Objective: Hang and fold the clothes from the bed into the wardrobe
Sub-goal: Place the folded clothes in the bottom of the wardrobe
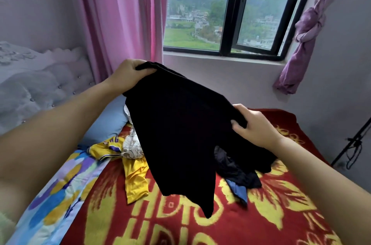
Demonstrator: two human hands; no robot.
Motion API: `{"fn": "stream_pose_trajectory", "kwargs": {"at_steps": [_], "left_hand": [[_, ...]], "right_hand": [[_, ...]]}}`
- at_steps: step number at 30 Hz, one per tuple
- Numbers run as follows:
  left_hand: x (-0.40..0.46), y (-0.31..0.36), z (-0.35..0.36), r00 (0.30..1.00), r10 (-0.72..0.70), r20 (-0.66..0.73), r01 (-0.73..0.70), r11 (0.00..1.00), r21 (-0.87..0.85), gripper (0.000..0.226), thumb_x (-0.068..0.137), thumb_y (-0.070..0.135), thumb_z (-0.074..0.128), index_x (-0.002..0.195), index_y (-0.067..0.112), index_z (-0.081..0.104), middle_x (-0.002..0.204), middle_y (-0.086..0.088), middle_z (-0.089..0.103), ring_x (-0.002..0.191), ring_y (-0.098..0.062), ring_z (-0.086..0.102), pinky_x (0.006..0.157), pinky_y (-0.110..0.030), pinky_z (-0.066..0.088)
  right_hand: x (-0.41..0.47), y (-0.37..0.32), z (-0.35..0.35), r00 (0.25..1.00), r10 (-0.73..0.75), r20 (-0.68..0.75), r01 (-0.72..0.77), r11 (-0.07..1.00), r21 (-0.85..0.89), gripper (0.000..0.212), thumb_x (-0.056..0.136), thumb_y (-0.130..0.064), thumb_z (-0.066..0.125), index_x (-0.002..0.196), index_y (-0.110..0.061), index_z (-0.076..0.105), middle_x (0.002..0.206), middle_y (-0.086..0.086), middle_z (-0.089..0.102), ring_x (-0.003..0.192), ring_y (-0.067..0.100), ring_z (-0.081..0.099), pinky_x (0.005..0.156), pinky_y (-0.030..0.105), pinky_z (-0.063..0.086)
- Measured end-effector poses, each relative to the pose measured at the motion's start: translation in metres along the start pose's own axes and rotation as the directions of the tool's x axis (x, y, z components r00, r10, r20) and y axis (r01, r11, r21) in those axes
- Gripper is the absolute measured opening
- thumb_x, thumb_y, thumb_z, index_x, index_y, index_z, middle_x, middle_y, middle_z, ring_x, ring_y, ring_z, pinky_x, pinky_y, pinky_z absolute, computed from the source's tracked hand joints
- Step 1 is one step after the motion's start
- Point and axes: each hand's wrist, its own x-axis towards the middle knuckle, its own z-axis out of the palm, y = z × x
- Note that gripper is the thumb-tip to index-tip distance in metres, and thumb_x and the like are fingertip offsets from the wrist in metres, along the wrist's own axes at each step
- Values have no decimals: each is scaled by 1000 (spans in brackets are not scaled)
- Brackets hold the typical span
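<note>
- Head view: red and yellow blanket covers the bed, our landmark.
- Black garment hangs above the blanket, stretched between two hands.
- Yellow jersey lies on the blanket, left of the garment.
- Dark clothes heaped on the blanket beneath the garment.
- Left hand clutches the garment's upper corner.
- Right hand pinches its other edge, hands well apart.

Garment above bed, between clothes left and right.
</note>
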Motion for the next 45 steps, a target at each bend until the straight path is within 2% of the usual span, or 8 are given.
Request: {"fn": "stream_pose_trajectory", "kwargs": {"at_steps": [3, 5, 14, 24, 28, 33, 40, 45], "left_hand": [[-2, -12, -14, 973, -137, 186, 164, 977, -133, 9, 79, 38, 73, 87, 34, 76, 63, 11, 69, 47, -1, 59, 43, -14, 43], [-1, -17, -18, 923, -197, 331, 270, 943, -194, 32, 70, 45, 79, 96, 26, 76, 65, 6, 70, 44, -5, 59, 39, -15, 43], [17, -46, -31, 815, -189, 547, 401, 866, -298, 49, 48, 46, 91, 87, 20, 77, 78, 1, 74, 63, -9, 69, 58, -19, 55], [29, -131, 11, 796, -487, 359, 541, 839, -59, 29, 76, 49, 73, 86, 22, 71, 56, 3, 50, 37, -11, 42, 40, -15, 30], [49, -145, 50, 896, -444, 5, 443, 892, -88, 17, 90, 27, 65, 85, 11, 68, 38, 15, 48, 29, 3, 39, 32, -10, 27], [88, -114, 37, 933, -274, -232, 227, 951, -210, 8, 89, 22, 66, 91, 15, 70, 58, 18, 61, 46, 9, 51, 50, -9, 42], [33, -83, 30, 996, -49, -76, 30, 973, -231, 14, 87, 23, 68, 77, 32, 71, 67, 21, 68, 61, 9, 59, 58, -8, 44], [-86, -136, 93, 937, 270, 220, -339, 853, 397, 26, 87, 36, 56, 87, 13, 69, 67, 1, 68, 57, -18, 65, 47, -23, 43]], "right_hand": [[4, 20, -2, 995, 98, 18, -95, 989, -117, 14, 81, -3, 58, 94, -7, 60, 82, 0, 59, 76, 23, 57, 67, 32, 41], [3, 31, 1, 969, 241, 56, -232, 964, -128, 8, 82, -1, 55, 87, -5, 58, 77, 4, 58, 71, 24, 53, 62, 29, 36], [6, 56, 16, 773, 538, 336, -564, 825, -23, 30, 86, 0, 46, 91, -19, 69, 71, -9, 64, 48, -5, 52, 48, 13, 36], [38, 108, 57, 765, 593, 253, -570, 805, -164, 2, 92, -13, 51, 94, -14, 52, 85, 3, 56, 75, 19, 51, 61, 29, 33], [65, 124, 80, 763, 629, 148, -604, 776, -185, 16, 91, -10, 51, 106, -10, 55, 99, 12, 60, 84, 26, 53, 70, 27, 33], [118, 123, 58, 833, 534, -145, -552, 821, -144, 22, 88, -1, 48, 108, -3, 56, 109, 25, 55, 101, 39, 52, 84, 37, 40], [111, 126, 43, 856, 471, -212, -501, 858, -117, 24, 86, 3, 44, 105, -2, 58, 107, 24, 56, 99, 38, 52, 86, 36, 40], [23, 152, 105, 841, 541, 29, -523, 825, -213, 21, 86, 6, 46, 98, -4, 60, 101, 20, 56, 98, 38, 53, 85, 42, 41]]}}
